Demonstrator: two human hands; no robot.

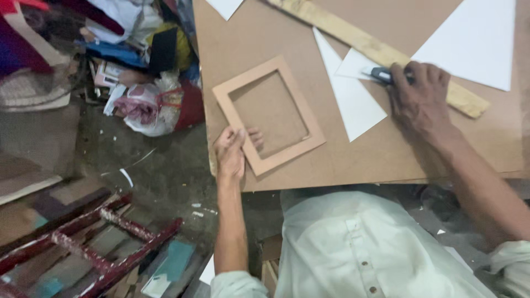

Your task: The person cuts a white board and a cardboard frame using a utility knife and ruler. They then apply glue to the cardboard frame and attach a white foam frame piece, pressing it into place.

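Your left hand pinches the pale rectangular cardboard frame, steadying it; your right hand grips a dark utility knife mid-right.

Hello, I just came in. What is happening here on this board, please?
A person in a pale shirt works at a brown board. The left hand grips the corner of a tan frame lying flat on the board. The right hand holds a cutter against a wooden ruler, over white sheets. A red wooden piece and clutter lie on the floor to the left.
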